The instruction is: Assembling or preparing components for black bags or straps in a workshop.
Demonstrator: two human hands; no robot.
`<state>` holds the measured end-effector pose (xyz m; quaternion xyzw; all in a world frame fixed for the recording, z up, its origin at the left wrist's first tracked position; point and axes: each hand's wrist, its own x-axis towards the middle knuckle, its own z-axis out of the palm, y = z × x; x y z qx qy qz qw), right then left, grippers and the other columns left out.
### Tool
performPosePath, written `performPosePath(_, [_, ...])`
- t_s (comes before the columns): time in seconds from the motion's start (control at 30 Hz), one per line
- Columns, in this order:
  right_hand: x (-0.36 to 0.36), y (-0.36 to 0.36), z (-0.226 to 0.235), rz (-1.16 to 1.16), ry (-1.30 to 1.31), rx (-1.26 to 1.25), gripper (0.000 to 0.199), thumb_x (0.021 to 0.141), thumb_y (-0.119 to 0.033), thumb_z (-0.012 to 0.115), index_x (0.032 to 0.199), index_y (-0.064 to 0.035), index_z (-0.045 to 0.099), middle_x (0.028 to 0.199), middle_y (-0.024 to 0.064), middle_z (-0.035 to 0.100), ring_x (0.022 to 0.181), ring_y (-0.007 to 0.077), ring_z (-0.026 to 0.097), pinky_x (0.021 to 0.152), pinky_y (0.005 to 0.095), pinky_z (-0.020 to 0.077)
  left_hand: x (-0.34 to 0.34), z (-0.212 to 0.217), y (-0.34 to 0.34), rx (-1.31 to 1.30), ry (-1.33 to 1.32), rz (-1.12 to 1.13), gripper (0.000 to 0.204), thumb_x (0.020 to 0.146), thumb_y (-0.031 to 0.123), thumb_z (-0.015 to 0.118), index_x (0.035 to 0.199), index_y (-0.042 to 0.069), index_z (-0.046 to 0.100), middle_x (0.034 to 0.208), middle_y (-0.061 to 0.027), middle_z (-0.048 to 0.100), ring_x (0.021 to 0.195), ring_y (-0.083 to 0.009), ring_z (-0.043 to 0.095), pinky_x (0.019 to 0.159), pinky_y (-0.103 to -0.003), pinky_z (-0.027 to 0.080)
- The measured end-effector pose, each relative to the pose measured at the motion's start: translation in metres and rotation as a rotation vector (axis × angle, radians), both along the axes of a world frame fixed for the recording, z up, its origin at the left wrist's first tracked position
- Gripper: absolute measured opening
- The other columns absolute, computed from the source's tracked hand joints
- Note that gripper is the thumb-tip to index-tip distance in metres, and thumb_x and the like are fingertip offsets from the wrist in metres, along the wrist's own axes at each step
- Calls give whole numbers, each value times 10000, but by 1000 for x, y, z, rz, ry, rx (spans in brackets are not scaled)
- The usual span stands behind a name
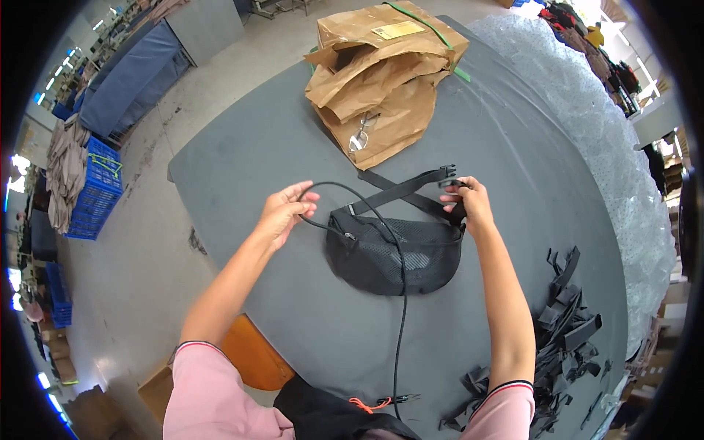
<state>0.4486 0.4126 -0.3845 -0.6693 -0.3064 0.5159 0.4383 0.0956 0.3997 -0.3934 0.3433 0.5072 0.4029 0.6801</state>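
Lying flat near the middle of the grey table (257, 154) is a black mesh waist bag (396, 253), below a torn brown paper package (378, 73). The left hand (284, 213) pinches a thin black cord (400, 293) just left of the bag; the right hand (469, 202) is closed on the strap (400, 191) by its buckle (444, 174). Best, I'd say, to keep the strap untwisted and the cord taut. Black strap pieces (565, 315) are heaped to the bag's right.

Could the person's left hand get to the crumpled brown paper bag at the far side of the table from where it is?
Probably yes: the left hand is on the black cord, and bare grey table lies between it and the brown paper bag.
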Motion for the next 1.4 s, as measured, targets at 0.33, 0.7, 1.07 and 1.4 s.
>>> performPosePath(0.33, [-25,30,-30,121,-212,-188,300,878,-273,482,781,2,555,645,73,616,462,135,552,425,246,399,37,92,-108,551,100,-465,402,757,-135,436,1116,13,537,997,-137,623,846,-188,620,775,-298,478])
performPosePath(0.7, [-127,34,-23,303,-925,-291,708,635,-458,701,1103,7,443,1044,177,593,1021,321,554,847,420,427,47,86,-183,1200,293,-586,397,749,77,543,1145,83,555,1054,-34,616,780,-152,603,645,-242,467])
performPosePath(1.07, [-74,18,27,79,15,-22,124,767,-125,637,717,-51,551,554,14,469,429,103,386,378,247,294,45,66,-221,1381,339,-440,489,719,53,554,1204,86,503,1085,-10,604,749,-117,587,627,-221,461])
performPosePath(1.4, [-44,-96,238,-93,13,426,202,877,-227,540,875,-26,519,735,74,555,643,175,555,509,259,374,62,74,-239,1595,317,-593,431,787,62,502,1213,128,492,1015,30,628,768,-109,592,692,-246,432])
